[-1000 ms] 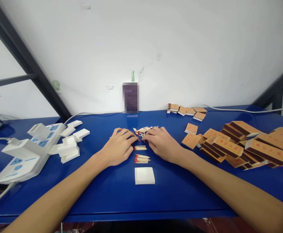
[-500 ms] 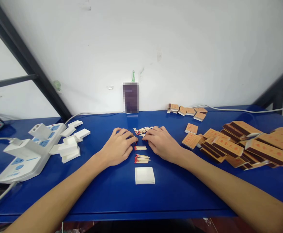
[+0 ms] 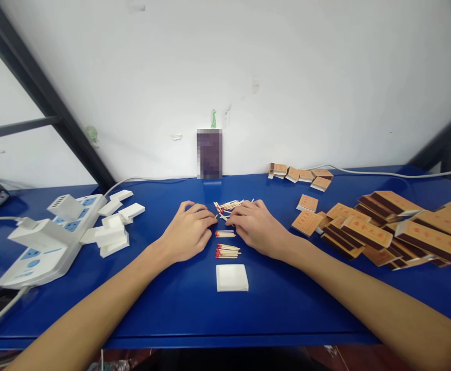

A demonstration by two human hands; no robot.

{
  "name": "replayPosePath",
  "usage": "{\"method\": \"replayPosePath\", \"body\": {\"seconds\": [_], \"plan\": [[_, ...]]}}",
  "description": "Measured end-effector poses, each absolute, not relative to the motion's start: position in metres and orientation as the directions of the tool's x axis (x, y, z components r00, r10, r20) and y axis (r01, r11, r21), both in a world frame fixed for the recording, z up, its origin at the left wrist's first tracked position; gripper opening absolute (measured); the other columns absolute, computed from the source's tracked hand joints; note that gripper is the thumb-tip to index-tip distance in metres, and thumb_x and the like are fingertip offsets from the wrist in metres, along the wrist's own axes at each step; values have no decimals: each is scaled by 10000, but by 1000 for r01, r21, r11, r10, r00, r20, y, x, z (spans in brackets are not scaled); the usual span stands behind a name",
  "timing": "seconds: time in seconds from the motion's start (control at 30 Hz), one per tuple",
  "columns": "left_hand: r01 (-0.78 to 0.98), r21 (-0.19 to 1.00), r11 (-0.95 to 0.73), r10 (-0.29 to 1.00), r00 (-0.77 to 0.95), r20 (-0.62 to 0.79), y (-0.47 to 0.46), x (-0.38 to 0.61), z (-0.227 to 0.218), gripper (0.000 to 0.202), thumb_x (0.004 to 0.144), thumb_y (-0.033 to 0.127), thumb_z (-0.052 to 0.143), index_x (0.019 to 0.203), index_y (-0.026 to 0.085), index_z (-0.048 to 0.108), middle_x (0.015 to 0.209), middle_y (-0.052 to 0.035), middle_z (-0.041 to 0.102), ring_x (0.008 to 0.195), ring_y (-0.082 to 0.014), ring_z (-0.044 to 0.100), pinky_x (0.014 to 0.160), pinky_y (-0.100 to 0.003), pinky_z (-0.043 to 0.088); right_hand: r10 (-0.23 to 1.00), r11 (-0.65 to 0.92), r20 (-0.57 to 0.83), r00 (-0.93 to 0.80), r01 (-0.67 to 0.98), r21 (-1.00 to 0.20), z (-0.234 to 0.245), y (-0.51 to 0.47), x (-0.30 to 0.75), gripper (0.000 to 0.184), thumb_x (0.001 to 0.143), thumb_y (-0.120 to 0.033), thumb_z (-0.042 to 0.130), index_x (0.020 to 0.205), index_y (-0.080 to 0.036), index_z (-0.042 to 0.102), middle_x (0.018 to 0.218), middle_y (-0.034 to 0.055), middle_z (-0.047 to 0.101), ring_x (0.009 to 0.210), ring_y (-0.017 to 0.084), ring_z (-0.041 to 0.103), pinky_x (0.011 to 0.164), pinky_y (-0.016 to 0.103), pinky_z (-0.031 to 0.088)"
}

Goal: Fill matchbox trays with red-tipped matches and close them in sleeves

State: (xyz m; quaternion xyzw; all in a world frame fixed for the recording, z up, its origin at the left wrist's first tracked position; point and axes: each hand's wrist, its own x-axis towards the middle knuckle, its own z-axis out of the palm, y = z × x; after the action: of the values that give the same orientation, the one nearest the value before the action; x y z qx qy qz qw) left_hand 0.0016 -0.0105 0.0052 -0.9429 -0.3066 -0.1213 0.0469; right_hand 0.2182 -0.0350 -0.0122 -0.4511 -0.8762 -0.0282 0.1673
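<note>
My left hand rests low on the blue table with bent fingers, its thumb apart from the forefinger. Its fingertips come close to the left side of a loose heap of red-headed matches. On the heap's right side, my right hand has its fingers curled together at the match ends; its fingertips are partly hidden, so any match in them cannot be made out. Between the hands lies a small neat row of matches. Nearer me is a second, slightly fanned group of matches, then a shallow white matchbox tray.
Orange matchboxes pile up on the right, with several small box sleeves by the wall. Left are white trays and a power strip with plugged-in chargers and cables. A blurred dark rectangle stands at the wall.
The upright match seen by my left fingertips no longer shows there, and some matches in the heap's left part lie differently. Both hands stay nearly in place; the view shifts slightly.
</note>
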Motion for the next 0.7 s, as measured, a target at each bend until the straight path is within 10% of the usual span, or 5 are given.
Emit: {"method": "replayPosePath", "body": {"seconds": [0.7], "plan": [[591,2,-807,572,780,255,-12,2,5,333,881,131,428,1119,170,657,1149,-64,686,1134,-244,537,1000,-470,313,740,629,426,-521,760,-162,-14,-33,214,293,909,-64,497,1030,-208,721,1041,54,725,958,209,543,788,363,278]]}}
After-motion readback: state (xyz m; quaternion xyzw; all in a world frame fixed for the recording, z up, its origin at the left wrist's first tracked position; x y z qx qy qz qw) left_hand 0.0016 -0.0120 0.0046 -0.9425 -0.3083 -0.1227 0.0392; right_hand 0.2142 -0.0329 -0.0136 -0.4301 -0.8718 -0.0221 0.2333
